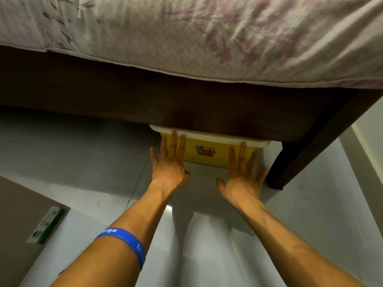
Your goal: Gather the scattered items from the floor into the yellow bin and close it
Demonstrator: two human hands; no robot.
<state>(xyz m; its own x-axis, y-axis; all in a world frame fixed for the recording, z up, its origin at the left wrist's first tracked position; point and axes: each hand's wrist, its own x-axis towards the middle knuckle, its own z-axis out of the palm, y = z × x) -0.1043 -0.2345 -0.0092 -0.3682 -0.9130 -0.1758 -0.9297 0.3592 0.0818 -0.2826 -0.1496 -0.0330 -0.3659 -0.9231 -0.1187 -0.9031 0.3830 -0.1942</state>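
my left hand (169, 162) and right hand (242, 177) press flat, fingers straight, on the yellow bin (207, 154). its white lid (207, 136) is on, under the bed frame (186, 104); the bed leg (290, 162) stands just beside.

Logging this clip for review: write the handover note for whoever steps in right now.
Left hand: open, straight fingers on the front of the yellow bin.
Right hand: open, fingers flat on the same face.
Bin: on the floor, mostly under the bed frame, white lid on.
Done: bin appears closed.
Left: a green and white packet lies on the floor at left; check whether it belongs in the bin.
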